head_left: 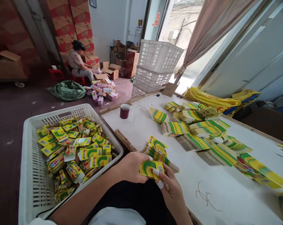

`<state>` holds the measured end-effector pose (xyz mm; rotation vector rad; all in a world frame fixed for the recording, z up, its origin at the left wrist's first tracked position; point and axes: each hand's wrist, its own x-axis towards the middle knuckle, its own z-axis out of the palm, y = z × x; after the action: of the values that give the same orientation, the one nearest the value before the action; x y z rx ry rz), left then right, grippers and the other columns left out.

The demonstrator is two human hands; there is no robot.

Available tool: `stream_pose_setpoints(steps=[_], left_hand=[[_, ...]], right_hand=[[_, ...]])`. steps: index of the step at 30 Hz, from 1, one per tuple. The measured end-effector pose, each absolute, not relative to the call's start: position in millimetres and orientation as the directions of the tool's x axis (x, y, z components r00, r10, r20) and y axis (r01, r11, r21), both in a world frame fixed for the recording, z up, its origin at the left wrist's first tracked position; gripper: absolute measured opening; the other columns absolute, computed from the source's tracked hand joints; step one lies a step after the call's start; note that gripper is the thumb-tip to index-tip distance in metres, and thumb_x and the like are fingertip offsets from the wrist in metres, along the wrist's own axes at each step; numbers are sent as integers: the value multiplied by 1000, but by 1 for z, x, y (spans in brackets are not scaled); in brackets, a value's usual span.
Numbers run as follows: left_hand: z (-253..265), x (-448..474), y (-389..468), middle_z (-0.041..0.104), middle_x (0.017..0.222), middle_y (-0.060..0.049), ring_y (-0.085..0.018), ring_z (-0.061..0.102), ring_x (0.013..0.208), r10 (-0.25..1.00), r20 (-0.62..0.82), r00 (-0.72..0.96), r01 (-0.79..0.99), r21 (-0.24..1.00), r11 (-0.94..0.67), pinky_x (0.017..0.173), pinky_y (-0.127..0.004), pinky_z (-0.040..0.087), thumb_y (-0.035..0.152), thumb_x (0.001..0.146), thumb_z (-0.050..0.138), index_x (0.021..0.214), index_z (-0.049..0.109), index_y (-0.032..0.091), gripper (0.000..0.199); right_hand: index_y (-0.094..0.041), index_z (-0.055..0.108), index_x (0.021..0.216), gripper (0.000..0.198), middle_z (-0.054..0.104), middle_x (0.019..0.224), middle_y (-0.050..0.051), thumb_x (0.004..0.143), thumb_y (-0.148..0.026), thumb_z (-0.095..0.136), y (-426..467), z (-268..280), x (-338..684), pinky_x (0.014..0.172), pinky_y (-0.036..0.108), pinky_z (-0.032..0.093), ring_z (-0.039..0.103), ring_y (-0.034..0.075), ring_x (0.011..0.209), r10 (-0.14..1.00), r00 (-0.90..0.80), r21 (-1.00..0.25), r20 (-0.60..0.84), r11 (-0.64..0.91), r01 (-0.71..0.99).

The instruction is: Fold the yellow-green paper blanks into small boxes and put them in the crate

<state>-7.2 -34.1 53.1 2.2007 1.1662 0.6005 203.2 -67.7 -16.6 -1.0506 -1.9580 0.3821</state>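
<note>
A small yellow and green printed carton (pixel 146 169) is held between both hands at the table's near edge. My left hand (pixel 133 167) grips its left side, with the fingertips partly hidden behind it. White covers sit on some fingertips of my right hand (pixel 168 182), which pinches the carton's right side. Just beyond the hands, a stack of flat cartons (pixel 156 147) in the same print rests on the white table (pixel 141 129). To my left stands a white plastic crate (pixel 30 162) with many such cartons (pixel 81 153) piled inside.
Bundles of flat cartons (pixel 197 125) cover the table's right side. A dark red cup (pixel 124 112) and rubber bands (pixel 205 197) lie on it too. Stacked white crates (pixel 155 62) stand beyond. Another person (pixel 78 61) sits across the room beside pink boxes (pixel 102 90).
</note>
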Motion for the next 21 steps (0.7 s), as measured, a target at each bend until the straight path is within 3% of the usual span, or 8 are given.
stream_pose_setpoints(steps=[8, 13, 21], left_hand=[[47, 1, -38, 71, 87, -5, -22, 65, 80, 813, 108, 573, 547, 689, -476, 74, -28, 49, 35, 61, 72, 98, 66, 17, 42], [46, 4, -38, 64, 74, 2, -16, 59, 68, 770, 73, 634, 518, 699, -492, 63, -23, 43, 36, 59, 73, 85, 66, 19, 32], [40, 6, -40, 67, 79, 0, -17, 59, 71, 760, 47, 648, 498, 728, -470, 68, -25, 46, 40, 59, 74, 90, 67, 17, 39]], right_hand=[[-31, 56, 125, 36, 54, 127, 10, 90, -19, 52, -80, -28, 218, 88, 32, 57, 60, 21, 114, 795, -256, -630, 550, 596, 497], [-31, 61, 114, 27, 56, 119, 7, 90, -20, 55, -89, -19, 223, 84, 28, 57, 63, 19, 105, 817, -267, -696, 512, 576, 429], [-27, 64, 104, 16, 59, 112, 8, 88, -26, 58, -103, -17, 214, 81, 27, 58, 66, 21, 99, 866, -169, -749, 470, 493, 444]])
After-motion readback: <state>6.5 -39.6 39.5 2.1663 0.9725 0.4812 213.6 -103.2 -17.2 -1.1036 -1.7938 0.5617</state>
